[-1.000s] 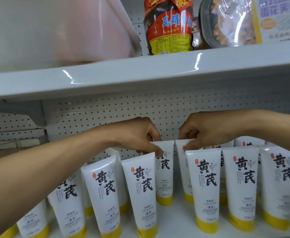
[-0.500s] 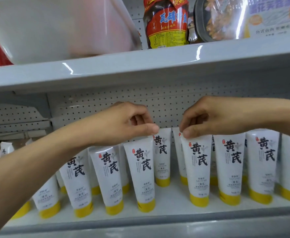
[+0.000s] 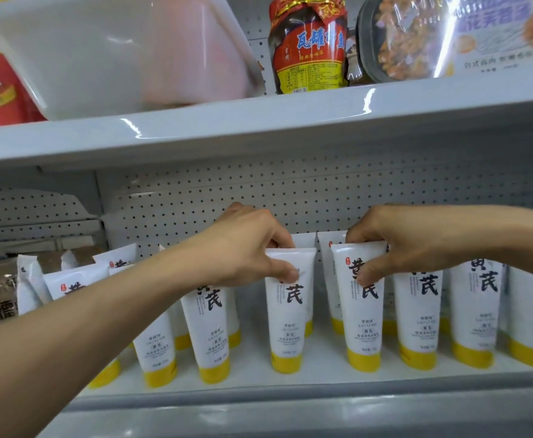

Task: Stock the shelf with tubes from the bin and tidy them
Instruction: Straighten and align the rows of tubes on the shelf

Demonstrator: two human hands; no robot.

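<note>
Grip moved from back row to the shelf [image 3: 322, 374] front edge. My left hand [image 3: 246, 248] pinches one tube [image 3: 289, 327], right hand [image 3: 394, 245] the neighbouring tube [image 3: 364, 327]; tidying underway, I judge.

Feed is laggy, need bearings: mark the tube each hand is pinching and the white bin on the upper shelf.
left-hand tube [image 3: 285, 327]: head view, mid label.
right-hand tube [image 3: 363, 330]: head view, mid label.
white bin [image 3: 116, 52]: head view, front wall.
</note>
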